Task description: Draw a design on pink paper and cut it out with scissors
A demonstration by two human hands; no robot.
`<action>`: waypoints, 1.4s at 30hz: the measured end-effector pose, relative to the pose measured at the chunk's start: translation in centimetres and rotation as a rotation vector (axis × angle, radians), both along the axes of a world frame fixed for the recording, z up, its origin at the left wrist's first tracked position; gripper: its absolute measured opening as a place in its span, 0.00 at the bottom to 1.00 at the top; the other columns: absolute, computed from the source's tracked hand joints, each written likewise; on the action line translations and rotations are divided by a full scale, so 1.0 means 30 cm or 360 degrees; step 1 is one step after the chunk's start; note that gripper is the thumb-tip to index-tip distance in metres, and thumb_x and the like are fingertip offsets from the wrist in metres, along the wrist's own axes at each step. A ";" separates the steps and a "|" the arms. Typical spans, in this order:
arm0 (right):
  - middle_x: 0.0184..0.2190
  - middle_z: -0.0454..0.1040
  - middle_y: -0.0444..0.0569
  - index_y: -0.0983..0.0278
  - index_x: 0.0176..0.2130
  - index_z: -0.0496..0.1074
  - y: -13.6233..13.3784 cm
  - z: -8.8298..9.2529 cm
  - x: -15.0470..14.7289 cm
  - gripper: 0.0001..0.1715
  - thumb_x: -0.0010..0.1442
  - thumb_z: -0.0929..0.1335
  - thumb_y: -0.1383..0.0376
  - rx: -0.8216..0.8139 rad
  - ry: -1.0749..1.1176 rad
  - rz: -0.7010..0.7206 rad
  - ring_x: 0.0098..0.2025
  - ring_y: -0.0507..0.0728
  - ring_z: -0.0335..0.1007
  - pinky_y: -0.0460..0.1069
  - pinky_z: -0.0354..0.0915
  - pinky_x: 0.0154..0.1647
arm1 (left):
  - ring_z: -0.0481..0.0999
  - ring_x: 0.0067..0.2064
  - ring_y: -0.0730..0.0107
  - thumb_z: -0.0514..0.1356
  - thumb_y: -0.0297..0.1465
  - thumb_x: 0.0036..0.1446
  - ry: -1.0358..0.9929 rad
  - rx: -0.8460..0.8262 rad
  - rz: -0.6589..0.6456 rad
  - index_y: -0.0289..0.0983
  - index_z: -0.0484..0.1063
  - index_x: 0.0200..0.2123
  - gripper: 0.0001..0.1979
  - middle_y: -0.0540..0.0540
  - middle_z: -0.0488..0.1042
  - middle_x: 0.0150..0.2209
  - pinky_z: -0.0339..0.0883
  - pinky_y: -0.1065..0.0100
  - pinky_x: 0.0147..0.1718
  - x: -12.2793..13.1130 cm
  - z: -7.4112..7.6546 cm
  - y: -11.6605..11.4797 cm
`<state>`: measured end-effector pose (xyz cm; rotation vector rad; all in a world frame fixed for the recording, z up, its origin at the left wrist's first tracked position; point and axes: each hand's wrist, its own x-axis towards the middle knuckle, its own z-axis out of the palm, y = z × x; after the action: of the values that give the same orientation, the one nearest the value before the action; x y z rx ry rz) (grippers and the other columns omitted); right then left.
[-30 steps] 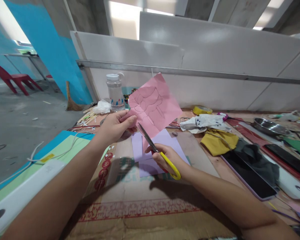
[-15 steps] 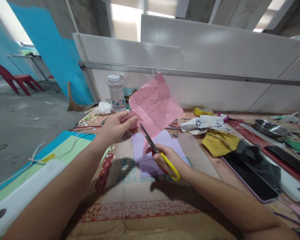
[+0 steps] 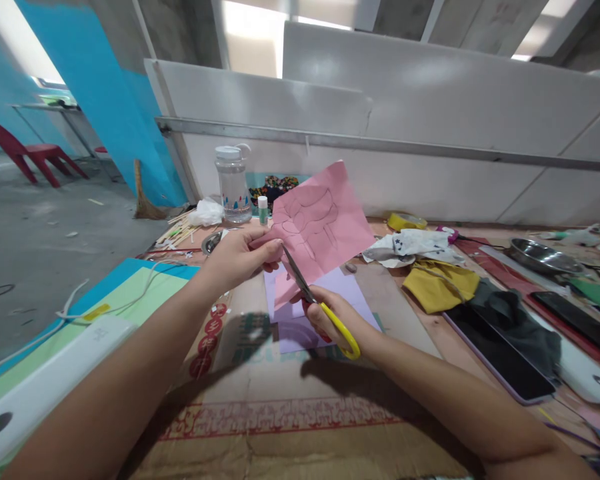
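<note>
A pink sheet of paper with outlines drawn on it is held up above the work surface. My left hand pinches its left edge between thumb and fingers. My right hand grips yellow-handled scissors, their blades pointing up and left along the paper's lower left, close to my left thumb. A strip of the pink paper hangs below the blades. Underneath, purple paper lies on a printed cardboard sheet. The fingers of my right hand partly hide the scissor handles.
On the left are a white power strip, a cable and green paper. A water bottle and glue stick stand behind. To the right lie yellow cloth, a phone, a metal bowl and yellow tape.
The pink paper has swung slightly right and down, uncovering the glue stick and patterned item behind. My left hand has shifted a little; the scissors stay in nearly the same place.
</note>
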<state>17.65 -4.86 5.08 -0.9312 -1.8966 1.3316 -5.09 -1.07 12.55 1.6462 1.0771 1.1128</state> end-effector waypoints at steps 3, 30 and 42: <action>0.23 0.56 0.38 0.67 0.48 0.70 0.000 -0.001 0.000 0.46 0.59 0.62 0.29 0.0005 -0.0007 0.0013 0.23 0.49 0.49 0.45 0.49 0.22 | 0.75 0.28 0.71 0.66 0.42 0.57 0.0098 0.0092 0.0000 0.35 0.78 0.34 0.14 0.48 0.75 0.27 0.71 0.71 0.27 -0.005 -0.007 0.003; 0.23 0.57 0.39 0.67 0.46 0.72 -0.005 0.003 -0.004 0.45 0.57 0.65 0.30 -0.0036 0.0047 -0.0061 0.24 0.50 0.51 0.45 0.51 0.24 | 0.77 0.28 0.72 0.64 0.45 0.61 -0.0096 0.0014 -0.0111 0.37 0.69 0.24 0.20 0.52 0.69 0.25 0.75 0.71 0.31 0.003 -0.032 0.012; 0.21 0.55 0.37 0.67 0.45 0.73 -0.005 0.004 -0.005 0.45 0.56 0.66 0.29 -0.0030 0.0031 -0.0100 0.23 0.49 0.49 0.45 0.49 0.22 | 0.77 0.28 0.73 0.64 0.44 0.62 -0.0119 0.0007 -0.0122 0.37 0.69 0.24 0.20 0.51 0.70 0.26 0.75 0.72 0.31 0.006 -0.034 0.014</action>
<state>17.52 -5.02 5.21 -0.9760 -1.8282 1.3193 -4.91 -0.64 11.52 1.6233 0.9564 1.1183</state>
